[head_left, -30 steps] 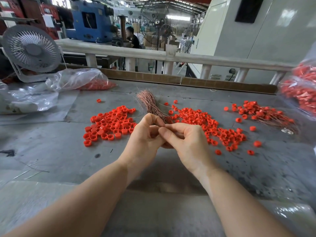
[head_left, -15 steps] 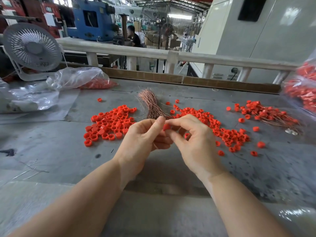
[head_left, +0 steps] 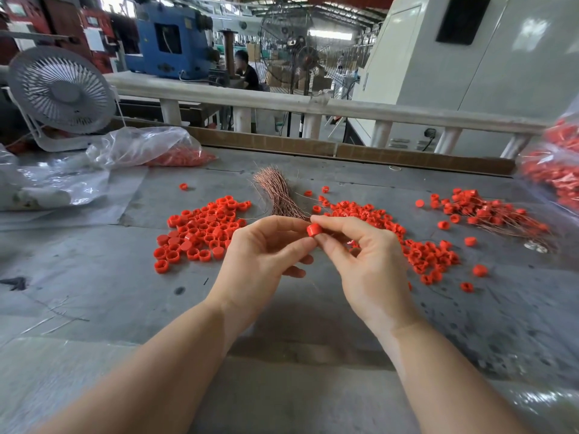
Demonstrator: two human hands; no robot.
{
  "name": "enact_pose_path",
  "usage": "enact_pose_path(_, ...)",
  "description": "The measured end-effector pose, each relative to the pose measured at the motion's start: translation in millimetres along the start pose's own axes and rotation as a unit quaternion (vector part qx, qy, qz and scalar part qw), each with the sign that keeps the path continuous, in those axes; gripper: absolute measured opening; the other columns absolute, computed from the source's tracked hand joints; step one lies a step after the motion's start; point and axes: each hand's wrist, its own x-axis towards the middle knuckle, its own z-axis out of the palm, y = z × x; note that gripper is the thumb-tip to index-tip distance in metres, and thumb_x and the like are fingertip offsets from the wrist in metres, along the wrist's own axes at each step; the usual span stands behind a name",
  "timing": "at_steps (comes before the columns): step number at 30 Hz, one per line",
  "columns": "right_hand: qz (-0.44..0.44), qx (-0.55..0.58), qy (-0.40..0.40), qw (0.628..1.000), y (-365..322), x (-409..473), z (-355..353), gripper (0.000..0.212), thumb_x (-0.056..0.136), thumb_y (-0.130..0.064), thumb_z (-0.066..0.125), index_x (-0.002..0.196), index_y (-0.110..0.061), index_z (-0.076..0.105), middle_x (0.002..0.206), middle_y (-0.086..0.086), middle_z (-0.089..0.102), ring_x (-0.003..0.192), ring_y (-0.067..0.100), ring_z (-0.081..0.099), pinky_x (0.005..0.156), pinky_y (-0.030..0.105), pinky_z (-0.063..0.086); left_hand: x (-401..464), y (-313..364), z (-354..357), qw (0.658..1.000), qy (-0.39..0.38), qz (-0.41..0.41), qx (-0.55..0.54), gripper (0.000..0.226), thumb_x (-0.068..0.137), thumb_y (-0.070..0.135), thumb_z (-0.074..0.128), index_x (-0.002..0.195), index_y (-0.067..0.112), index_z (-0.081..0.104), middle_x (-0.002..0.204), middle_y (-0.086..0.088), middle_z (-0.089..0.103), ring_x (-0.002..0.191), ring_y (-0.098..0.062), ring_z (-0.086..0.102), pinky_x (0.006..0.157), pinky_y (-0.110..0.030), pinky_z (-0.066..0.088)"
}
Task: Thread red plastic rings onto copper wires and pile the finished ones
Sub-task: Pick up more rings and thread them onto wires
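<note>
At frame centre my right hand (head_left: 369, 261) and left hand (head_left: 266, 255) pinch one red ring (head_left: 314, 229) together, fingers curled; copper wires (head_left: 277, 192) lie just above.

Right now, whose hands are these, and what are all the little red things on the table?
The picture comes from a camera worn on a person's head, looking down at their own hands. The left hand and right hand together pinch one red ring. On the grey table lie two heaps of loose red rings, with a bundle of copper wires between them. Far right is the pile of finished ones, rings already on wires. Whether a wire is in the held ring is too small to tell.
</note>
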Motion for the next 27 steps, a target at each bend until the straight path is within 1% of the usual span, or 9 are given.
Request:
enact_pose_path(3, 0.004, 0.01, -0.016, 1.0, -0.2, -0.4, 0.4, 0.022, 0.084, -0.006, 0.065, 0.104, -0.014, 0.071, 0.092, -0.01, 0.069, 0.09, -0.003, 0.061, 0.08, 0.008, 0.044, 1.1, -1.2, 0.5, 0.999, 0.014, 0.024, 0.033, 0.012, 0.076, 0.002, 0.068, 0.082, 0.013, 0.069, 0.066, -0.001, 0.069, 0.056, -0.009, 0.062, 0.05, -0.02, 0.051)
enact_pose_path(6, 0.024, 0.027, -0.026, 0.999, -1.2, -0.3, 0.9, 0.022, 0.086, -0.006, 0.063, 0.103, -0.016, 0.071, 0.089, -0.013, 0.068, 0.088, -0.004, 0.061, 0.078, 0.008, 0.044, 1.6, -2.0, 0.7, 0.996, 0.029, 0.046, 0.07, 0.018, 0.077, 0.001, 0.069, 0.077, 0.018, 0.069, 0.062, 0.002, 0.067, 0.051, -0.007, 0.058, 0.046, -0.019, 0.049)
enact_pose_path(10, 0.058, 0.063, -0.037, 0.996, -3.5, 0.6, -0.3, 0.021, 0.088, -0.009, 0.061, 0.098, -0.024, 0.07, 0.086, -0.02, 0.067, 0.08, -0.009, 0.06, 0.064, 0.005, 0.042, 2.2, -2.2, 0.6, 0.992, 0.033, 0.061, 0.108, 0.02, 0.08, 0.001, 0.067, 0.076, 0.021, 0.067, 0.06, 0.008, 0.066, 0.048, -0.005, 0.056, 0.044, -0.019, 0.048)
enact_pose_path(12, 0.068, 0.084, -0.042, 0.993, -5.0, 0.8, -0.8, 0.02, 0.087, -0.01, 0.061, 0.094, -0.028, 0.069, 0.084, -0.02, 0.067, 0.077, -0.008, 0.06, 0.062, 0.005, 0.041, 2.2, -2.2, 0.4, 0.991, 0.032, 0.059, 0.115, 0.019, 0.08, 0.001, 0.066, 0.076, 0.02, 0.067, 0.059, 0.009, 0.065, 0.048, -0.005, 0.055, 0.043, -0.019, 0.048)
enact_pose_path(16, 0.073, 0.095, -0.041, 0.992, -6.6, 0.0, -0.7, 0.018, 0.086, -0.008, 0.063, 0.087, -0.024, 0.071, 0.075, -0.017, 0.067, 0.072, -0.006, 0.06, 0.059, 0.006, 0.041, 1.8, -2.6, 0.1, 0.991, 0.022, 0.053, 0.118, 0.018, 0.081, -0.001, 0.065, 0.075, 0.016, 0.066, 0.058, 0.005, 0.064, 0.047, -0.007, 0.054, 0.043, -0.02, 0.047)
enact_pose_path(20, 0.076, 0.108, -0.041, 0.99, -7.6, -0.8, -1.6, 0.02, 0.085, -0.006, 0.063, 0.084, -0.024, 0.071, 0.065, -0.019, 0.066, 0.066, -0.005, 0.059, 0.057, 0.007, 0.041, 1.1, -2.5, 0.8, 0.989, 0.012, 0.062, 0.135, 0.018, 0.081, -0.002, 0.064, 0.072, 0.014, 0.062, 0.057, 0.004, 0.061, 0.047, -0.008, 0.054, 0.044, -0.02, 0.047)
enact_pose_path(24, 0.065, 0.104, -0.047, 0.991, -7.8, -0.9, -3.1, 0.022, 0.086, -0.008, 0.062, 0.081, -0.028, 0.069, 0.063, -0.02, 0.064, 0.053, 0.001, 0.05, 0.051, 0.013, 0.041, 0.2, -2.1, 0.9, 0.986, 0.01, 0.077, 0.144, 0.021, 0.081, -0.003, 0.064, 0.07, 0.013, 0.06, 0.056, 0.004, 0.059, 0.046, -0.007, 0.053, 0.045, -0.019, 0.046)
enact_pose_path(27, 0.059, 0.107, -0.049, 0.991, -7.6, -0.3, -3.0, 0.024, 0.086, -0.007, 0.062, 0.08, -0.03, 0.068, 0.065, -0.021, 0.064, 0.054, 0.0, 0.05, 0.05, 0.012, 0.041, -0.1, -2.3, 1.2, 0.986, 0.011, 0.086, 0.144, 0.02, 0.081, -0.003, 0.065, 0.071, 0.014, 0.06, 0.056, 0.004, 0.059, 0.046, -0.006, 0.053, 0.045, -0.019, 0.046)
